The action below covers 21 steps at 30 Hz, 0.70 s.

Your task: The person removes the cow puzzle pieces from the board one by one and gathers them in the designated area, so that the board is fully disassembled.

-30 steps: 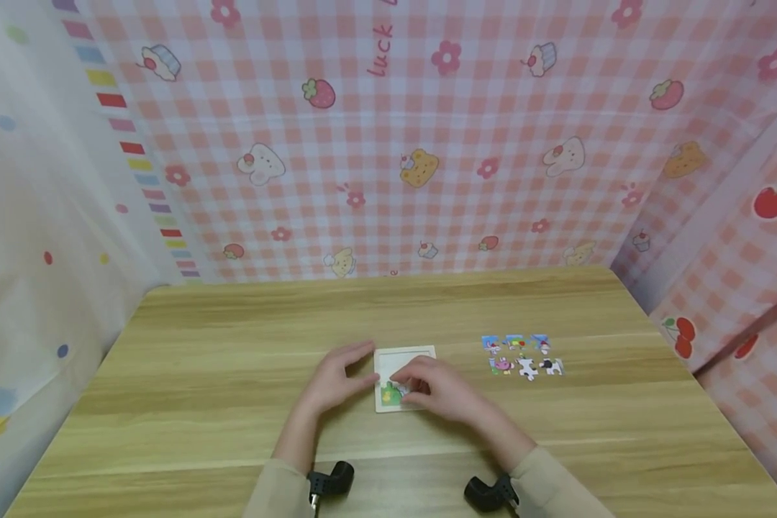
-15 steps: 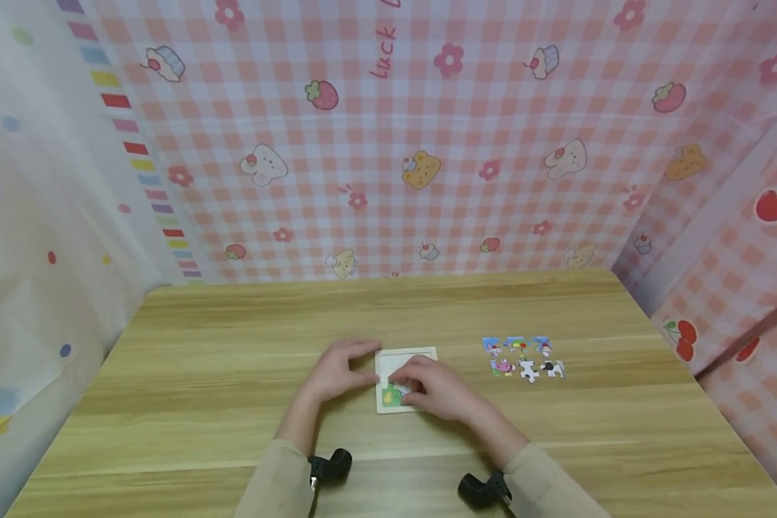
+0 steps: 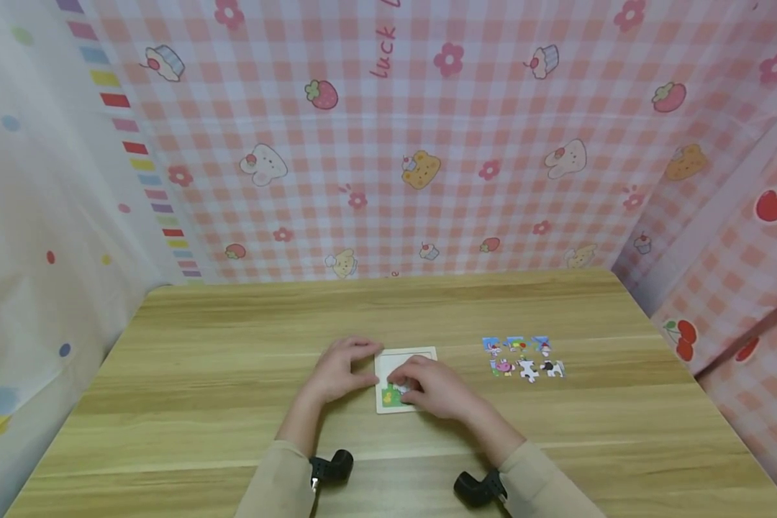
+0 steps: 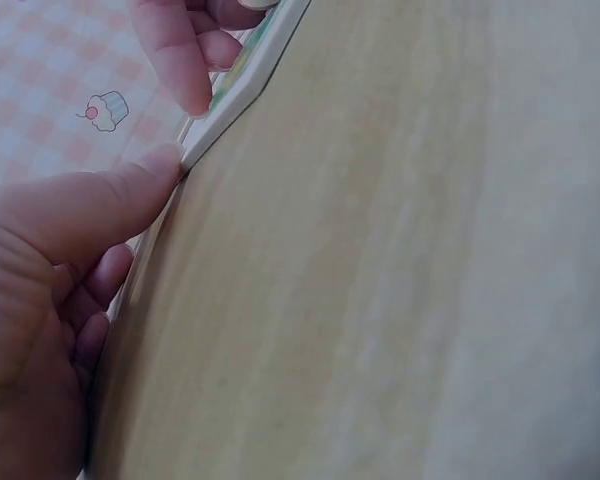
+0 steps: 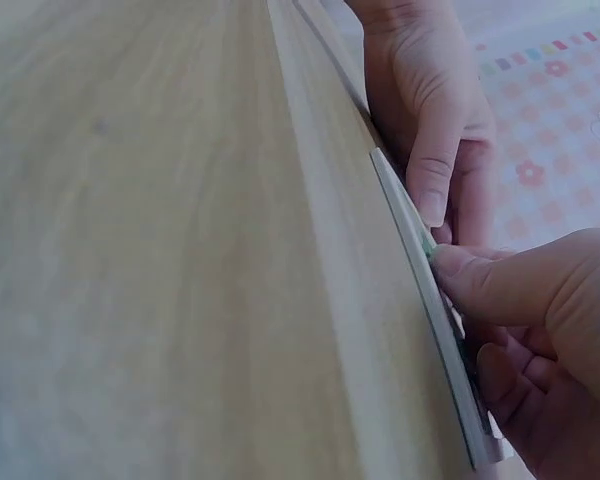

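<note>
A small square puzzle tray (image 3: pixel 379 404) with a pale rim lies on the table before me. In its near left corner sits a green jigsaw piece (image 3: pixel 388 398) with a yellow figure. My right hand (image 3: pixel 439 388) reaches over the tray, thumb and fingertips pinching a whitish jigsaw piece (image 3: pixel 401 388) beside the green one; the fingers partly cover it. At the tray's left edge rests my left hand (image 3: pixel 337 369), thumb and forefinger spread apart. Its thumb (image 4: pixel 145 180) touches the rim in the left wrist view.
To the right of the tray, several loose jigsaw pieces (image 3: pixel 527 370) lie in two rows on the wooden table (image 3: pixel 233 360). A pink checked cloth (image 3: pixel 362 144) hangs behind the table's far edge. Black wrist cameras (image 3: pixel 333 467) sit by both sleeves.
The right fingers have shifted slightly over the whitish piece, and more of it shows. My left hand stays at the tray's edge with only a small shift. The loose pieces lie as before.
</note>
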### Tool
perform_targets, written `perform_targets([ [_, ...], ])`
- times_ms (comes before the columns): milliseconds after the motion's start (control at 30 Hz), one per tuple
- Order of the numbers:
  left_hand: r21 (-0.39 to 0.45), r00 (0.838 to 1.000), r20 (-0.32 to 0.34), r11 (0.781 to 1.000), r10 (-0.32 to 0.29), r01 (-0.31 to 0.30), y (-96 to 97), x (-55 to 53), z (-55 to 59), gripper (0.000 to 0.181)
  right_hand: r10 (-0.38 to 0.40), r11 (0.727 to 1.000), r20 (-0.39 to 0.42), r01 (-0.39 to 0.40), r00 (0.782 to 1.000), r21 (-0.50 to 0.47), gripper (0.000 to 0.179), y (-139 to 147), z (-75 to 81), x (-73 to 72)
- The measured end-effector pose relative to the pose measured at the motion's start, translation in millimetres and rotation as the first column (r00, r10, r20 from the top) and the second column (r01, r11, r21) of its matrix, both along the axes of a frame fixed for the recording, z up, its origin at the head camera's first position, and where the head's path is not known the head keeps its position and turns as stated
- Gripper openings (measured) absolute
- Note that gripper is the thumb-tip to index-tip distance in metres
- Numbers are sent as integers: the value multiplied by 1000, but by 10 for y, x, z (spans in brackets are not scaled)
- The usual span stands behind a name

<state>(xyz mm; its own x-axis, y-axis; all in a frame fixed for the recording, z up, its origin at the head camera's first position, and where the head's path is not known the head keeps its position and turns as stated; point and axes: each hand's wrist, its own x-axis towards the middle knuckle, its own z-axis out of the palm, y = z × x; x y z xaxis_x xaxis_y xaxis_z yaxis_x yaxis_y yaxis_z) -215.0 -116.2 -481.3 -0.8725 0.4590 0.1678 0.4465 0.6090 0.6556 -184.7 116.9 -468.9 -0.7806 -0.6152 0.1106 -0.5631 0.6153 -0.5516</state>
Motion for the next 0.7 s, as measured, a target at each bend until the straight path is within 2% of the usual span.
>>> perform_targets([
  [300, -19, 1000, 9, 1000, 1, 0, -6, -1, -15, 48, 16, 1000, 19, -16, 1000, 12, 23, -29, 27, -4],
  [700, -30, 1000, -9, 1000, -3, 3, -3, 3, -14, 49, -4, 999, 23, 5, 1000, -42, 23, -31, 15, 14],
])
